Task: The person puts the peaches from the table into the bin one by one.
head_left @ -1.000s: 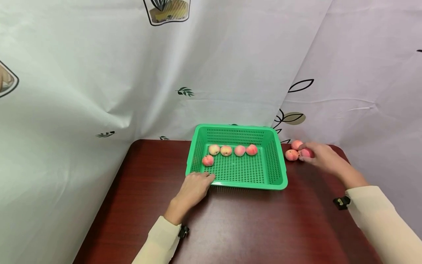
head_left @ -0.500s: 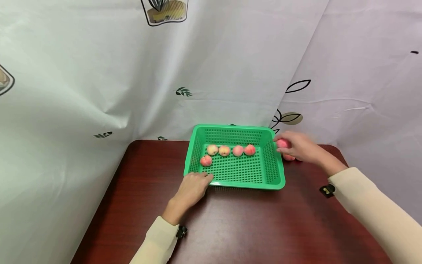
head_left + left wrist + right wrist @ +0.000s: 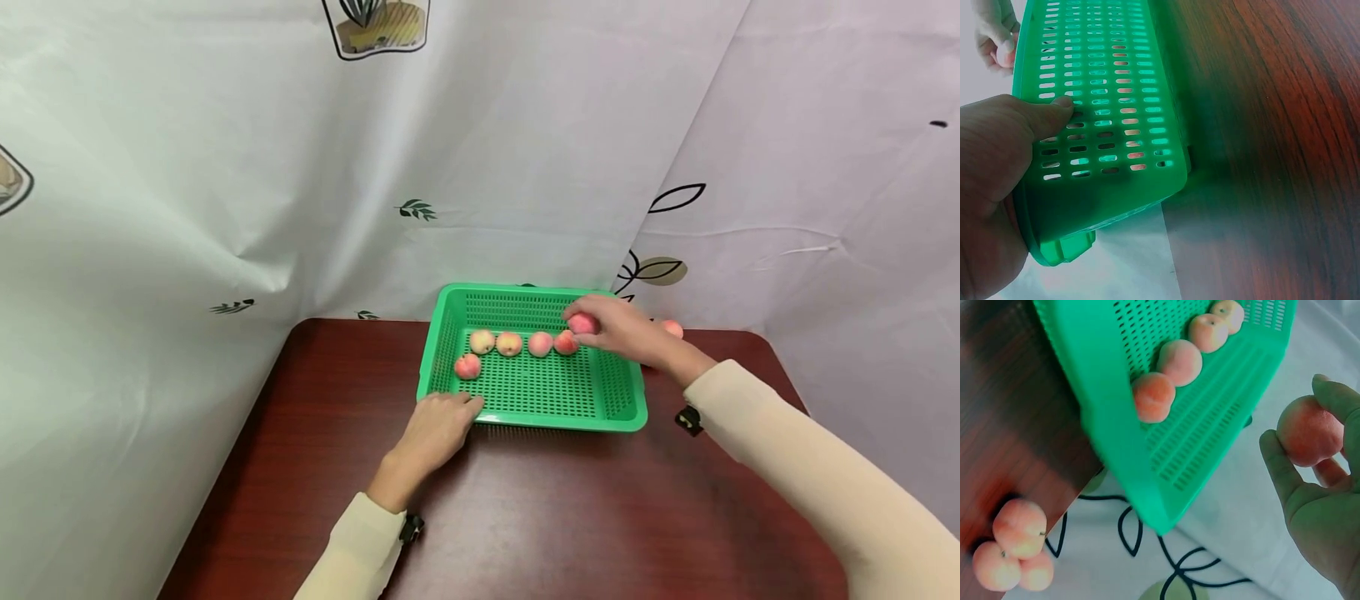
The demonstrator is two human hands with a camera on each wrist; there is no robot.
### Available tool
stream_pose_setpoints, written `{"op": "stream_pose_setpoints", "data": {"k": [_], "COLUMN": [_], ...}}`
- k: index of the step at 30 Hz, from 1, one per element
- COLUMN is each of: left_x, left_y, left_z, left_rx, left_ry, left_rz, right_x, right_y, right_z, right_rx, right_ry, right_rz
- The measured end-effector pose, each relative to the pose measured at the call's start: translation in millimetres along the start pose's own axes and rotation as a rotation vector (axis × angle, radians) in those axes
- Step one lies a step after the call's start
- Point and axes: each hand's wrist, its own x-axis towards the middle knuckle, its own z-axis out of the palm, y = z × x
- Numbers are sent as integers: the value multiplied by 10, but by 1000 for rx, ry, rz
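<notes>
One peach, probably light and easily bruised, is pinched in the right hand; its round sides suit a gentle hold. The left hand grips the stiff-looking basket.

Cream sleeves, small black wrist devices

I have room for a hand to drop into the near right of the green basket, or pass along the near middle of the table. Inside the basket, a row of four peaches bars my way at the far side, a single peach at the left. The left hand blocks the near rim's left end; the right hand, holding a peach, overhangs the far right. Three peaches crowd the table's far right; a cloth wall rises close behind.
</notes>
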Motion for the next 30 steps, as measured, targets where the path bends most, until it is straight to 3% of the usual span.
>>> {"op": "stream_pose_setpoints", "data": {"k": [7,18,30], "left_x": [0,-5,-20], "left_y": [2,-4,-3], "left_z": [-27,-45,-13], "left_rx": [32,32,10], "left_ry": [-14,-23,-10], "left_rz": [5,5,5], "right_x": [209,592,760], "right_y": [-111,-312,-442], "right_z": [185,507,770], "right_rx": [37,9,-33], "right_ry": [-66,-256,-373], "right_rz": [-17,-17,-117]}}
